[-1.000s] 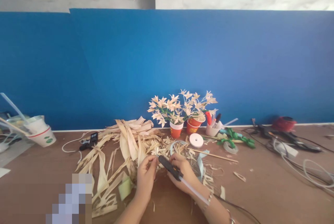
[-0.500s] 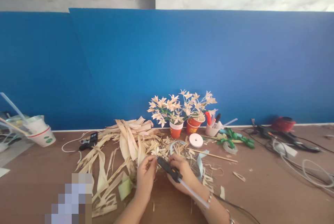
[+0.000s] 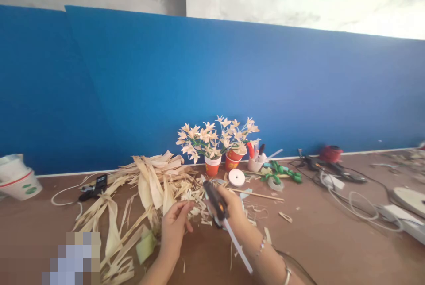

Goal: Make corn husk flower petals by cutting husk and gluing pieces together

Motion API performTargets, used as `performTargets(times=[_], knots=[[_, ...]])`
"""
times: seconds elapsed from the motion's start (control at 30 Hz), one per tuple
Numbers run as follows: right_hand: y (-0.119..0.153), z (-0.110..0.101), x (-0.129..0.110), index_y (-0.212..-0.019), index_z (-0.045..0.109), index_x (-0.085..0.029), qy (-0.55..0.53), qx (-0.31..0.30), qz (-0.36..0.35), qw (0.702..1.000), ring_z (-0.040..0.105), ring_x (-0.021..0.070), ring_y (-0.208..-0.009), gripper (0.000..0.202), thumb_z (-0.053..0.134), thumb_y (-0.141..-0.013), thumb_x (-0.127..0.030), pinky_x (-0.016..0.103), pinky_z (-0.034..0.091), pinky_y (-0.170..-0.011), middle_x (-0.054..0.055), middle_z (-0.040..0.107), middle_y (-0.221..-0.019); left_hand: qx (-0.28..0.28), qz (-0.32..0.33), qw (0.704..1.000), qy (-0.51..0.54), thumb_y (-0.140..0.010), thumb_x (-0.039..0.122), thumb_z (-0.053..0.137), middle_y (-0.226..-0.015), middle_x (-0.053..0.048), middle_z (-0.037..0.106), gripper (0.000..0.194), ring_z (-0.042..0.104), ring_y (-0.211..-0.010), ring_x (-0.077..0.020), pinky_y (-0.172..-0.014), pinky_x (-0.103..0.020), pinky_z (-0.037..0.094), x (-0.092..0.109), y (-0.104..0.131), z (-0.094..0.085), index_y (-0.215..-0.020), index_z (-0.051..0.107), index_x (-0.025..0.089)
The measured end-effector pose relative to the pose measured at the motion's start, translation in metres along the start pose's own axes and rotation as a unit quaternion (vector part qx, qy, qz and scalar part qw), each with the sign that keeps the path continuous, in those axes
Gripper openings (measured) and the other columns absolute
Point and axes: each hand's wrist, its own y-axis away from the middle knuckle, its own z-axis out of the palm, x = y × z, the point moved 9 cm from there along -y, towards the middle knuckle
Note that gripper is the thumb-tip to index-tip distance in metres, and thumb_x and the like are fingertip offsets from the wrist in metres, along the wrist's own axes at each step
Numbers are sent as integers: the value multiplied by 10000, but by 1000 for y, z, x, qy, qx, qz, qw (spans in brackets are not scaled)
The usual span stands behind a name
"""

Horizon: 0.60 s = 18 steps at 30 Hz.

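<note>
At the left edge, a white paper cup carries a red band and green printed marks, too small to read. In the middle, two red cups, the nearer and the one just right of it, bear yellow marks that are likewise illegible.

The left hand is loosely curled above the table, thumb near the index finger; whether anything is pinched there cannot be told. To its right, the right hand is wrapped around a black glue gun, slightly blurred, its front end aimed up and away, apart from the left hand. One whitish stick juts from its rear, and two bracelets circle that wrist.

Counting from the left: one small black device; one heap of dry husk-like strips, with one pale green piece at its near side; two bunches of cream flowers in the red cups, too crowded to count singly; one white spool; one small container of pens; one thin wooden stick; one clear tape roll beside green ribbon; one red object; and one white power strip.
</note>
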Motion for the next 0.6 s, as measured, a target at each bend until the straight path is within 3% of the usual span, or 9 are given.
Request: performTargets(times=[0.07,0.23,0.33,0.47,0.57,0.6], knots=[[-3,-25,32,-818,515,-199,67,0,84,994,517,148,-591,158,564,-675,-157,214,326,-526,-4,591,-674,13,0,1000,7,-616,555,669,-720,-59,699,445,497,-374,-99,-320,-193,296,2,0,-3,-794,649,148],[25,-80,130,-1118,489,-161,222,-109,259,934,603,235,-784,500,586,-627,-149,262,362,-614,100,648,-921,28,30,999,30,-632,516,682,-735,-74,704,401,603,-542,-155,-465,-241,455,10,0,-5,-757,654,136],[49,-100,169,-1131,484,-116,282,-140,329,890,611,263,-843,439,531,-696,-149,310,386,-669,154,636,-956,28,28,998,38,-628,499,697,-680,-62,691,389,627,-588,-175,-482,-238,464,9,0,-5,-754,655,133],[60,-105,175,-1124,512,-150,330,-154,364,857,576,311,-975,412,502,-714,-118,401,396,-743,176,605,-1052,34,27,998,45,-649,473,693,-671,-67,688,367,633,-581,-178,-481,-243,473,10,1,-6,-762,648,127],[41,-105,141,-983,603,-148,412,-84,337,843,520,362,-1035,290,517,-709,-106,483,370,-777,193,599,-1043,45,33,996,63,-645,460,697,-670,-63,683,356,635,-575,-177,-468,-240,472,11,1,-8,-762,633,130],[29,-97,120,-933,627,-148,425,-54,299,853,521,359,-1020,245,520,-717,-108,478,369,-776,193,606,-1013,48,35,996,67,-643,458,697,-661,-57,680,354,630,-561,-171,-460,-235,467,11,1,-9,-760,627,132]])
